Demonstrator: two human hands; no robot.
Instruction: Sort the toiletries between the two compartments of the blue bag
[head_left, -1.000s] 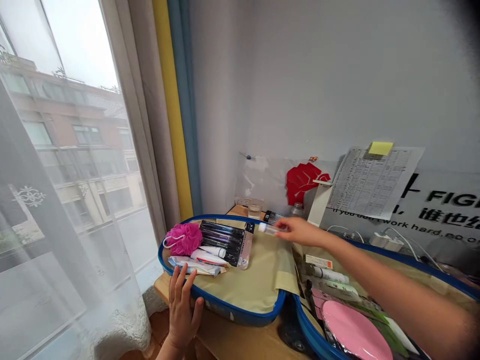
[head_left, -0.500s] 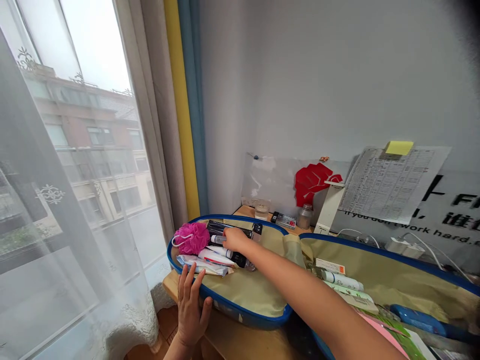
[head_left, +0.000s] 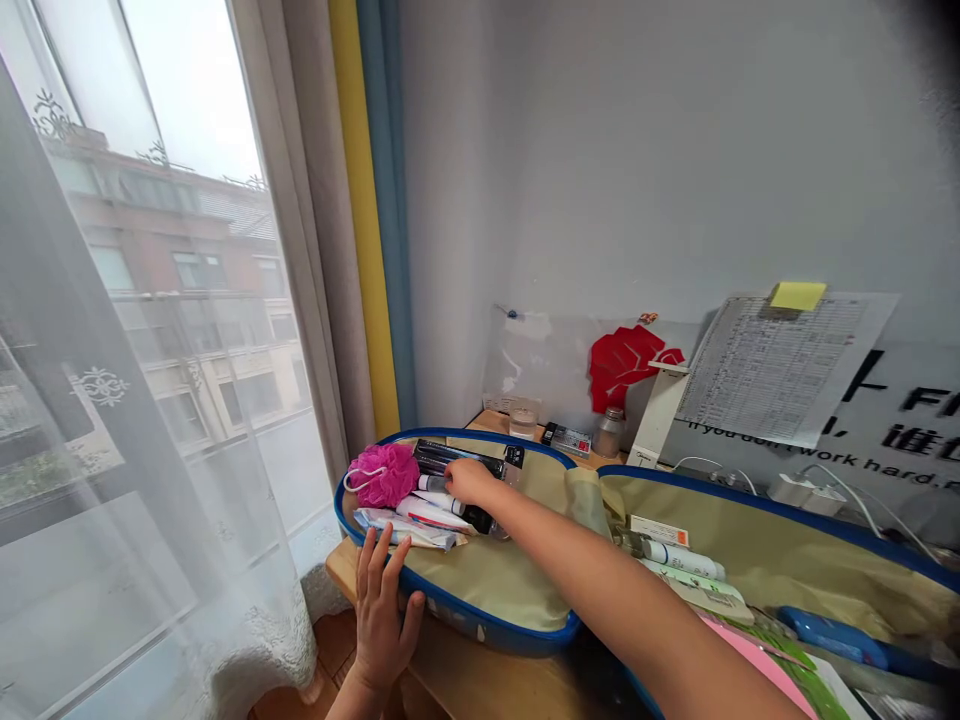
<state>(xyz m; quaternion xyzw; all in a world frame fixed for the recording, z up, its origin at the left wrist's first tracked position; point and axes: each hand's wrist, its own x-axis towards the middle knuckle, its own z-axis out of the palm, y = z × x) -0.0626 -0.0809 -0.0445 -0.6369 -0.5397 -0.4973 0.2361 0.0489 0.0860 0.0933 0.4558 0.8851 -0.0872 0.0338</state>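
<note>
My right hand [head_left: 469, 483] reaches into the left half of an open, blue-edged case [head_left: 517, 632] with a beige lining. Its fingers are closed on a small clear bottle [head_left: 430, 484], much of it hidden behind them. Beside that bottle lie a white tube [head_left: 442, 501], a black package [head_left: 450, 455] and some flat white packets [head_left: 409, 528]. A pink bath puff [head_left: 384, 477] sits at the far left end. My left hand [head_left: 384, 612] rests with spread fingers against the case's near-left rim.
In the case's right half [head_left: 757, 540] lie a white bottle [head_left: 686, 560], a small box [head_left: 658, 531], a blue item [head_left: 832, 635] and a pink flat thing [head_left: 750, 655]. Behind stand a glass jar [head_left: 610, 433] and a glass [head_left: 523, 418]. Curtains [head_left: 382, 250] hang left.
My right hand has shifted slightly, and less of the clear bottle shows beside its fingers. The left hand stays on the rim.
</note>
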